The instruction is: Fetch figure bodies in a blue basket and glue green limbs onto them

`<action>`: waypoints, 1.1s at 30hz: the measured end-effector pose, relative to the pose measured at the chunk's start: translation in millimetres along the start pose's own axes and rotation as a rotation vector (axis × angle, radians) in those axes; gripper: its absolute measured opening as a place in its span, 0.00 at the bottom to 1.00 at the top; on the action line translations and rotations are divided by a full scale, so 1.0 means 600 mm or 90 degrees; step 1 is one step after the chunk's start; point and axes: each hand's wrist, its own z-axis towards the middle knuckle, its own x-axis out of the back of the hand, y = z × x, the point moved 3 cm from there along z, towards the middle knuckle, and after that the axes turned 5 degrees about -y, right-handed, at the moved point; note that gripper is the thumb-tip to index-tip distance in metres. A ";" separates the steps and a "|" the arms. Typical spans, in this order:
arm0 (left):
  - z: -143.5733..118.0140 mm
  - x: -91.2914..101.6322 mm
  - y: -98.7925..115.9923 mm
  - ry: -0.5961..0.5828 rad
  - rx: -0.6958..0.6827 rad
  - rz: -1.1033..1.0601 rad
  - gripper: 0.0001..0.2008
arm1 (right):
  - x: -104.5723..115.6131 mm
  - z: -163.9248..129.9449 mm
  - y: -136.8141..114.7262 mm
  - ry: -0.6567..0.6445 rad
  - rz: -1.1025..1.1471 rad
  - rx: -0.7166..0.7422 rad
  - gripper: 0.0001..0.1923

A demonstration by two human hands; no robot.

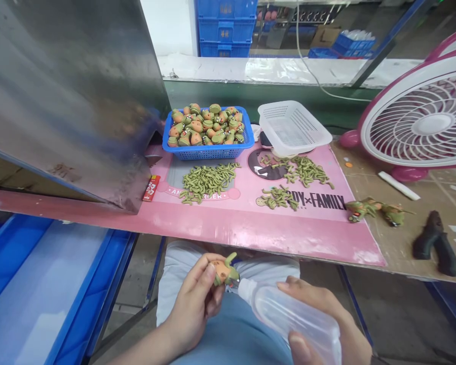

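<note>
My left hand (197, 294) pinches a small green-and-orange figurine (223, 271) above my lap, with one thin green piece sticking up from it. In my right hand (323, 309) lies a translucent squeeze bottle (289, 314), gripped round its body. Its white nozzle end points left, right beside the figurine; whether they touch I cannot tell. On the pink mat (220, 223) in front lie a large pile of small green curved pieces (205, 182) and smaller piles of green pieces (306, 171) to the right. A blue basket (209, 152) behind them is full of similar figurines.
A white perforated basket (292, 126) stands at the back. To the right are a fan (429, 121), two figurines with attached pieces (393, 214) and black-handled pliers (435, 246). A metal panel (72, 101) rises at left, near a red packet (151, 188). Blue bins (95, 294) sit below left.
</note>
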 end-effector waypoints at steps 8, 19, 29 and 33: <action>-0.001 -0.001 0.002 0.009 0.005 -0.001 0.21 | 0.003 0.015 -0.019 -0.017 -0.025 0.033 0.13; -0.002 -0.006 0.008 0.028 -0.004 0.005 0.22 | 0.011 0.017 -0.026 -0.041 -0.037 0.015 0.11; -0.007 -0.006 0.009 0.035 0.006 0.015 0.23 | 0.014 0.015 -0.023 -0.025 -0.034 0.062 0.11; -0.004 -0.003 0.008 0.035 0.010 0.020 0.23 | 0.013 0.017 -0.023 -0.020 -0.037 0.057 0.11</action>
